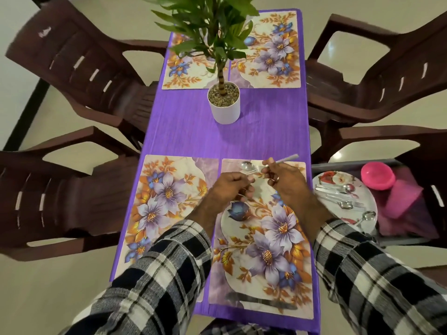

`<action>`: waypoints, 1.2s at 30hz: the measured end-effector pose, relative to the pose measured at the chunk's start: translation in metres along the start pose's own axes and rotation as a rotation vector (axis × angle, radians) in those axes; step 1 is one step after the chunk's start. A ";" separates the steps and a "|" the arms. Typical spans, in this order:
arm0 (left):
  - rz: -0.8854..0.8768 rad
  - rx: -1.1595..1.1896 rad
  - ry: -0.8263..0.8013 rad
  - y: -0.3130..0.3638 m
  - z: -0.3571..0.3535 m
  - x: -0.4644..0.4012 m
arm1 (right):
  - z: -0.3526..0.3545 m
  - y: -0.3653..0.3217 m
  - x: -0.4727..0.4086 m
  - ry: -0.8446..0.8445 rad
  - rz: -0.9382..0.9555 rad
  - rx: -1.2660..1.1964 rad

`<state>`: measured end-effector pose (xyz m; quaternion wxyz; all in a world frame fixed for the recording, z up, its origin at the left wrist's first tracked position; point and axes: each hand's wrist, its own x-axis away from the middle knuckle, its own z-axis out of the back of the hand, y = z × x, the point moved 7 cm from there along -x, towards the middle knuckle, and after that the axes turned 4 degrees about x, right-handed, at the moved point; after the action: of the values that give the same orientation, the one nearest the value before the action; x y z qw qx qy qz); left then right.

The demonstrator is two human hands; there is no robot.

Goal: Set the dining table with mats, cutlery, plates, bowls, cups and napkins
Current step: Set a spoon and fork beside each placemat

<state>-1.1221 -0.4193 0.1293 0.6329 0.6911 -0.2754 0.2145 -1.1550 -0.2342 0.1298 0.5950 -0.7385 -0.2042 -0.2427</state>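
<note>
Four floral mats lie on the purple tabletop (188, 131): two at the far end, the far left mat (183, 73) and far right mat (273, 52), and two near, the near left mat (164, 204) and near right mat (263, 240). Four dark brown plastic chairs stand round it, two to each side. One potted plant (223, 102) in a white pot stands between the mat pairs

Both hands hover over the far part of the near right mat. The right hand (286, 183) pinches the handle of a spoon (249, 166), whose bowl points left, just beyond the left hand (228, 187). The left hand's fingers are curled, seemingly round thin metal cutlery, though what exactly it holds cannot be told

On the near right chair, a dark tray (411, 240) holds a white patterned plate (372, 213) carrying several spoons and forks, one pink bowl (377, 176) upside down, and folded pink cloth (402, 201)

The floor is pale and glossy; both sleeves are black-and-white check
</note>
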 end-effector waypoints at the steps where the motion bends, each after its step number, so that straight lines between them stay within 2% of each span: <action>1: -0.009 0.032 0.024 -0.001 0.003 0.003 | -0.001 0.006 0.002 -0.014 -0.029 -0.021; 6: 0.008 0.171 0.122 -0.008 0.018 0.008 | -0.003 0.027 0.019 -0.049 -0.151 -0.076; 10: 0.062 0.110 0.250 -0.017 0.027 -0.003 | 0.023 0.033 0.016 0.184 -0.174 -0.038; 12: 0.073 0.073 0.293 -0.016 0.028 -0.009 | 0.043 0.030 0.015 0.283 -0.146 0.049; 16: 0.071 -0.051 0.327 -0.008 0.022 -0.026 | 0.058 0.015 0.021 0.322 -0.071 0.229; 20: 0.089 -0.096 0.388 -0.006 0.022 -0.040 | 0.072 0.007 0.007 0.433 0.046 0.609; 24: 0.096 -0.109 0.418 -0.006 0.024 -0.039 | 0.067 0.005 0.002 0.479 0.107 0.778; 30: 0.081 -0.072 0.456 -0.006 0.023 -0.039 | 0.069 0.004 0.000 0.500 0.108 0.866; 36: 0.059 -0.087 0.504 -0.003 0.031 -0.025 | 0.071 -0.003 0.005 0.466 0.077 0.813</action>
<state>-1.1410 -0.4474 0.1077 0.7040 0.5797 -0.1380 0.3864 -1.1446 -0.1637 0.1224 0.8746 -0.3783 -0.1162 -0.2800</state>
